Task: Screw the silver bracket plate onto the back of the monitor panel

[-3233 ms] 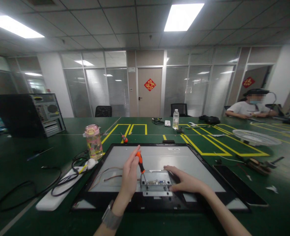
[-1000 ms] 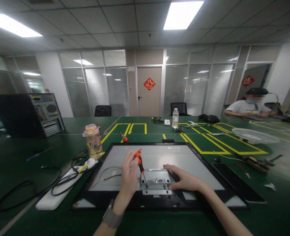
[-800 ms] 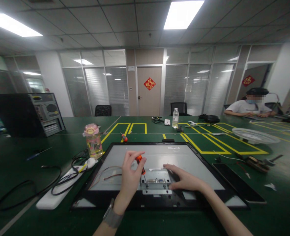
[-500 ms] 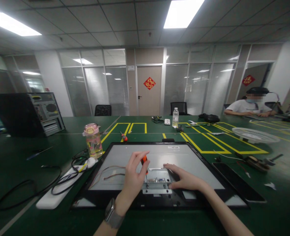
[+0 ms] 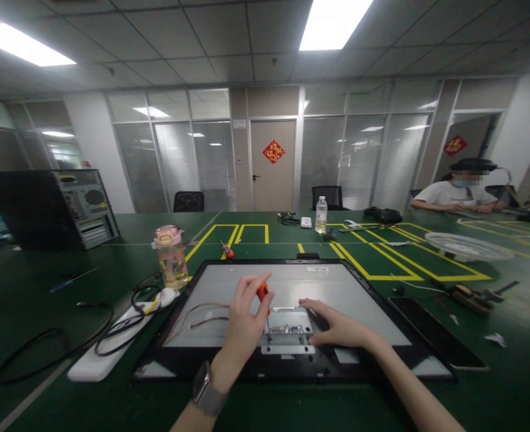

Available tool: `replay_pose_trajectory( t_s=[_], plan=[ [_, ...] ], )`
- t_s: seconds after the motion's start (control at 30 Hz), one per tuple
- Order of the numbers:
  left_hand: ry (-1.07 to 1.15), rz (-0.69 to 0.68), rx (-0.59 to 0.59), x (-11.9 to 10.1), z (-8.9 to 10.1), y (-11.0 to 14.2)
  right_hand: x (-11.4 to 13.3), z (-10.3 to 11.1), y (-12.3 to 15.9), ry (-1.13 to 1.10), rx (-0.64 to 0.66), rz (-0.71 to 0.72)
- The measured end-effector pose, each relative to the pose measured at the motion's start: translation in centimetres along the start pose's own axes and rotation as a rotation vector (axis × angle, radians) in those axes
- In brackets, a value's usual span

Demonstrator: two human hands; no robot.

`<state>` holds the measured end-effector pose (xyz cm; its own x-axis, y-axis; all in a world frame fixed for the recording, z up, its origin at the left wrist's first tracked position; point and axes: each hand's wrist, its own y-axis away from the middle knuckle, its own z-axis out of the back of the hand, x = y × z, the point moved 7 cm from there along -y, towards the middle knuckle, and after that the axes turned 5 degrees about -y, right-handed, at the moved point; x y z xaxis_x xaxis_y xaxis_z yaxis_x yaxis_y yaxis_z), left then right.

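A monitor panel lies face down on the green table, its grey metal back up inside a black frame. Near its front edge sits a small metal bracket with connectors. My left hand grips an orange-handled screwdriver, held upright with its tip down at the bracket's left side. My right hand lies on the bracket's right end, fingers stretched out and pressing it flat. Thin coloured wires run across the panel to the left of my left hand.
A pink-lidded bottle and black cables on a white foam strip lie left of the panel. A computer case stands far left. A second screwdriver, a water bottle and a fan grille lie beyond; a person sits at far right.
My left hand's fingers have turned round the screwdriver handle and my wrist has rolled, showing the watch face. The right hand stays on the bracket.
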<state>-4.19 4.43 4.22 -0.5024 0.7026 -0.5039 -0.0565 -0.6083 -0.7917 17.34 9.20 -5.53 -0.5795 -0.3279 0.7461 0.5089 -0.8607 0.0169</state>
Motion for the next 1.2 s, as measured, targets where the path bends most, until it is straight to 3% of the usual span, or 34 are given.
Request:
replay_pose_trajectory(
  t_s=[0.1, 0.23, 0.43, 0.63, 1.0, 1.1, 1.2],
  plan=[
    [-0.018, -0.024, -0.022, -0.3, 0.4, 0.0, 0.1, 0.0, 0.0, 0.006, 0.005, -0.013],
    [0.004, -0.038, 0.032, -0.9, 0.2, -0.1, 0.3, 0.0, 0.1, 0.002, 0.009, -0.009],
    [-0.050, -0.049, -0.012, -0.6, 0.2, -0.2, 0.3, 0.0, 0.1, -0.002, 0.005, 0.006],
    [-0.012, -0.078, 0.098, -0.9, -0.2, -0.3, 0.2, 0.0, -0.1, 0.020, 0.004, -0.001],
    [-0.101, -0.119, -0.025, -1.1, 0.8, -0.3, 0.1, 0.1, 0.0, 0.009, 0.003, 0.005],
    [-0.058, -0.075, -0.063, -0.7, 0.9, -0.2, 0.2, 0.1, 0.1, 0.007, 0.006, 0.000],
    [0.100, 0.067, -0.092, 0.5, 0.3, 0.1, 0.3, 0.1, 0.1, 0.010, 0.009, -0.010]
  ],
)
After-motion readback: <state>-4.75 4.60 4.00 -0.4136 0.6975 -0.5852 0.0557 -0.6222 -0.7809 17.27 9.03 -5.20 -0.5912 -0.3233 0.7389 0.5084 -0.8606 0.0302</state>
